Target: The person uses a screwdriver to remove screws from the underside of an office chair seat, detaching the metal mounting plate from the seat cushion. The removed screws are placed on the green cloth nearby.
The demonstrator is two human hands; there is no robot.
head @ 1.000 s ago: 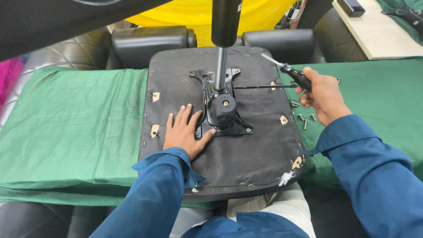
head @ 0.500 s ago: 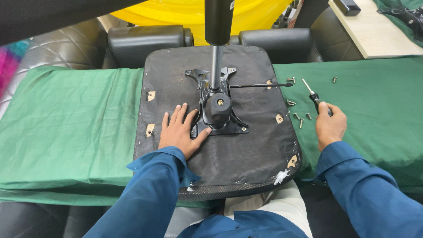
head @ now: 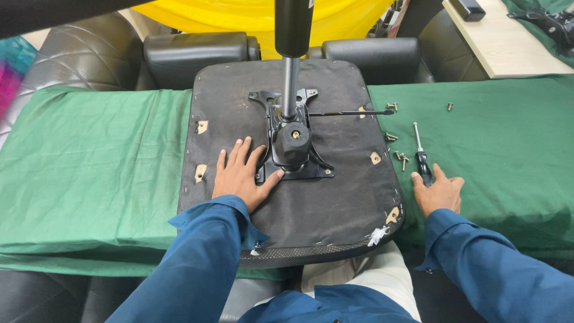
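I have the upturned black fabric-covered chair seat (head: 311, 197) at the centre of the frame, lying underside-up on the green cloth-covered bench (head: 95, 167). My left hand (head: 242, 178) lies flat and open on the fabric, fingers spread, thumb touching the edge of the black metal mounting plate (head: 293, 158); it grips nothing, only presses down. A black gas-lift cylinder (head: 291, 36) rises from that plate toward the top of the frame, and a thin black lever rod (head: 353, 112) runs out to the right.

My right hand (head: 439, 192) rests on the cloth at right of centre, loosely open, fingertips touching the black grip of the black-handled steel screwdriver (head: 421, 157), which lies flat; I cannot tell if any finger is curled round it. Loose silver screws (head: 399, 157) lie just beside the seat edge.

I judge the screwdriver light, stiff, best taken round the handle. The seat looks heavy, top-weighted by the cylinder, with rigid edges for holding.
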